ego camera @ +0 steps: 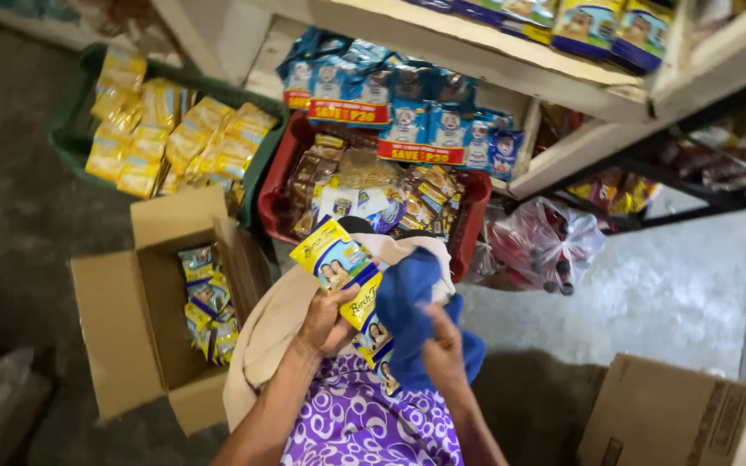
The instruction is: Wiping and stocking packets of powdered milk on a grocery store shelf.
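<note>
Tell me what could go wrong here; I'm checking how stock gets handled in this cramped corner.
The left hand grips a strip of yellow and blue sachets by one part only, so the hanging end might tear or snag. The right hand presses a blue cloth against it, which could drag sachets loose. The open cardboard box sits close by on the floor, easy to bump.

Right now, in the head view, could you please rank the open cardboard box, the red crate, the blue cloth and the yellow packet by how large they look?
1. Open cardboard box and red crate: similar in the frame; the crate is partly hidden by goods, so I won't rank them.
2. Blue cloth, nearer the camera.
3. Yellow packet, held by the left hand.
</note>
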